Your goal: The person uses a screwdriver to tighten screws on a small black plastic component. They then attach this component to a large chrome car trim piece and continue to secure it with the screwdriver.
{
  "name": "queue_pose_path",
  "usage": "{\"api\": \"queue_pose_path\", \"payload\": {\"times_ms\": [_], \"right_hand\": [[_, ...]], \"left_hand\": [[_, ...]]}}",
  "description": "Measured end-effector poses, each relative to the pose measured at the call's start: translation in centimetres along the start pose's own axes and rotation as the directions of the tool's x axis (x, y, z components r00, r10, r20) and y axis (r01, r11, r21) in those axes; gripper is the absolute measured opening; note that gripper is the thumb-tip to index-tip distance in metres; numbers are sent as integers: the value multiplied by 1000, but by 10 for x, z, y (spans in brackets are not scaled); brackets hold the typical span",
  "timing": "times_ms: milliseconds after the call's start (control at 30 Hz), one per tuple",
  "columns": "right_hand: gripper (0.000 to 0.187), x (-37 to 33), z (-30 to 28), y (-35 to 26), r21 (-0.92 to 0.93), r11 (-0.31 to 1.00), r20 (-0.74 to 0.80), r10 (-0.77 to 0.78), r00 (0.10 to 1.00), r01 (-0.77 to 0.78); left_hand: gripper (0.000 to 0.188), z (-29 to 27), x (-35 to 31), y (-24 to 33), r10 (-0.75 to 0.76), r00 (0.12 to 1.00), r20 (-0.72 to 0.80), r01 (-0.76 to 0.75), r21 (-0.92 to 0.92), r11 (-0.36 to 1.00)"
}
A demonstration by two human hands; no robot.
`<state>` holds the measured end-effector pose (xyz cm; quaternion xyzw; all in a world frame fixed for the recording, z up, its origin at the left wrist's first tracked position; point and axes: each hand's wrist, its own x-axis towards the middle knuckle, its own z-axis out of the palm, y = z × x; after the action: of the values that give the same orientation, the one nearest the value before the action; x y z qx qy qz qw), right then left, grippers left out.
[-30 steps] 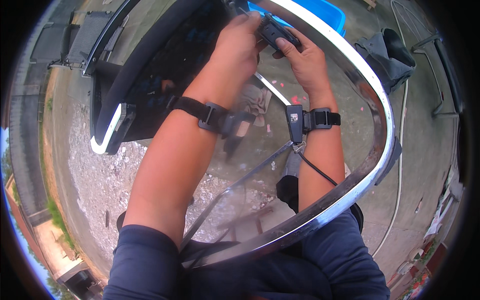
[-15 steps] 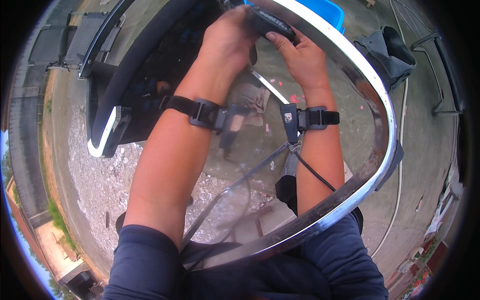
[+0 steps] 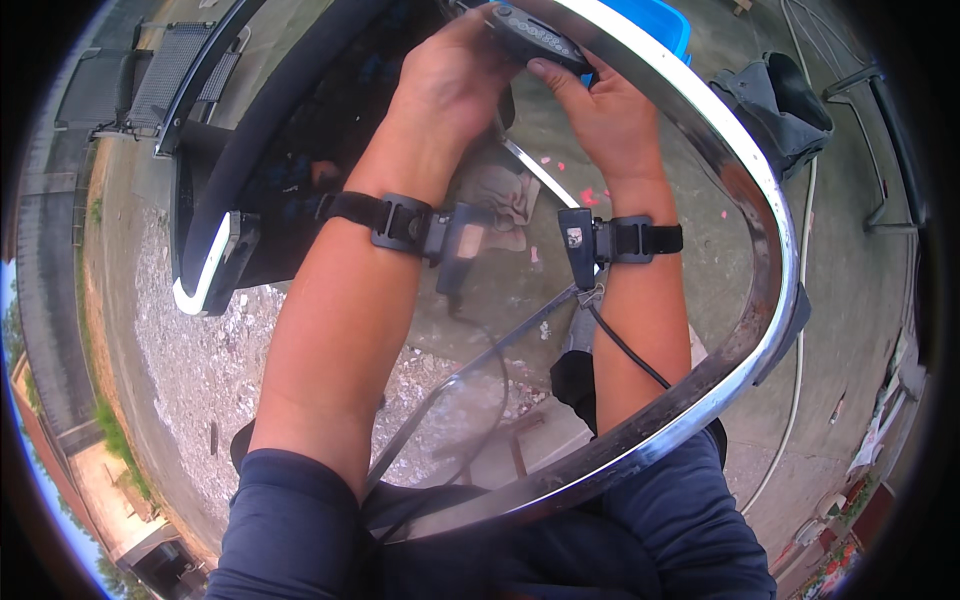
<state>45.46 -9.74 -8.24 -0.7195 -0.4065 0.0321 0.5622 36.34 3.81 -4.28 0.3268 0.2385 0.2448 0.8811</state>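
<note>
A black oblong piece point(image 3: 541, 40) with a row of small round marks along its face is held at the top of the view. My left hand point(image 3: 450, 80) grips its left end, fingers mostly hidden behind it. The thumb of my right hand point(image 3: 612, 118) presses its lower right edge, the other fingers curled behind. Around my right forearm runs a curved frame point(image 3: 775, 220) with a shiny chrome edge, passing over my right sleeve near my body. Beside my left hand stands a dark padded panel point(image 3: 290, 110).
A blue bin point(image 3: 655, 22) stands behind the frame. On the right lie a grey bag-like container point(image 3: 775, 105) and a long pale hose point(image 3: 798, 380). Crumbled pale debris point(image 3: 200, 370) covers the ground at left. A black cable point(image 3: 630, 350) hangs near my right forearm.
The black piece has tilted so that more of its marked face shows. Both hands have stayed on it, shifting only slightly.
</note>
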Motion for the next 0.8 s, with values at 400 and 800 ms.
{"api": "queue_pose_path", "payload": {"times_ms": [400,800], "right_hand": [[31,4,9,-40,808,175,352,623,698,-563],[54,-8,-1,-28,-262,961,-88,-112,990,86]], "left_hand": [[20,-4,2,5,10,1000,29,-9,-39,999],[17,-4,10,3,73,995,-68,-74,0,997]]}}
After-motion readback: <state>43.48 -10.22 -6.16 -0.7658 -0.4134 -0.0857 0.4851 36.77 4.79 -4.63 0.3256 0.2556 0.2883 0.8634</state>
